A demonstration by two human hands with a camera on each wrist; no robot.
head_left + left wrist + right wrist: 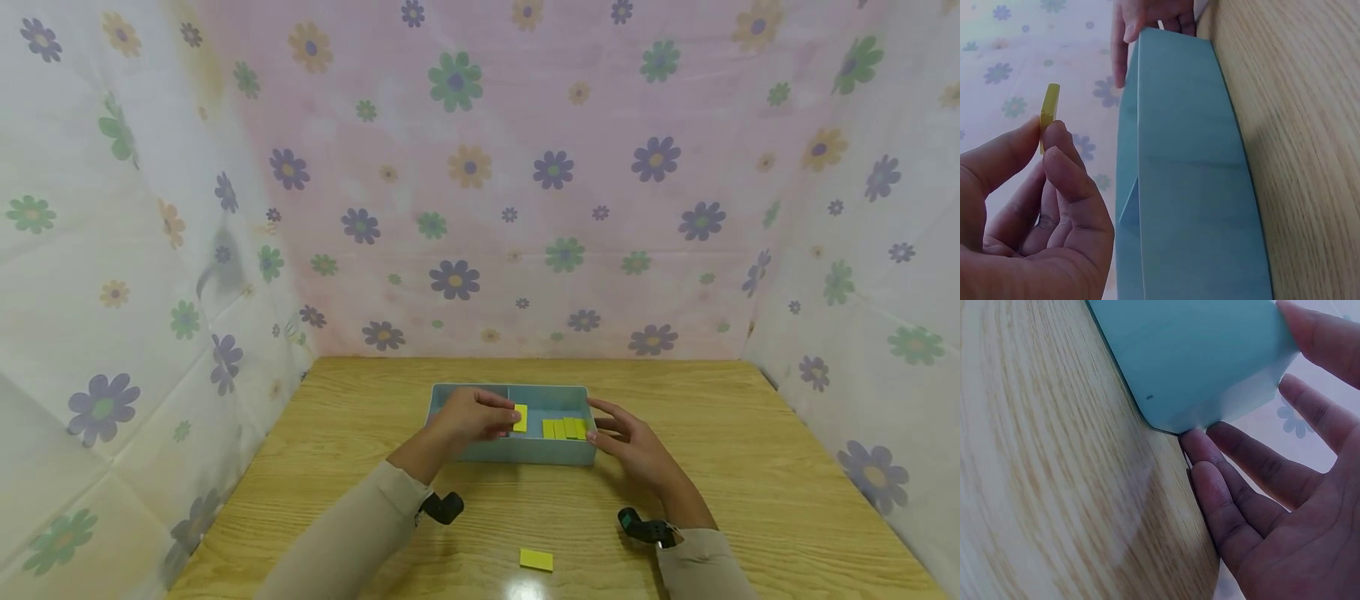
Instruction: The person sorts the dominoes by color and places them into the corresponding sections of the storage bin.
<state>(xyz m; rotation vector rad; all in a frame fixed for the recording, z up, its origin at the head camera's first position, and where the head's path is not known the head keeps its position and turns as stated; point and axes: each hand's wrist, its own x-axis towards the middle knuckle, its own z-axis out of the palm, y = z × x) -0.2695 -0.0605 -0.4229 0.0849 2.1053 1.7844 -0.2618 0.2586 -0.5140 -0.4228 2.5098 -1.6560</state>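
My left hand [463, 415] pinches a small yellow tile [1050, 107] between thumb and fingertips, above the light-blue box [525, 452]. The tile is upright near the box's divider and clear of the wall in the left wrist view. My right hand [637, 443] rests against the box's right end, its thumb at the near corner and its fingers extended along the end wall. Several yellow tiles [564, 428] stand in a row inside the right compartment. The left compartment's contents are mostly hidden behind my left hand.
Another yellow tile [536, 560] lies on the wooden table [360, 400] near its front edge. Flower-patterned cloth [517, 250] hangs behind the table and along both sides. A black wrist camera [444, 507] sits below my left hand, and another [641, 527] on my right wrist.
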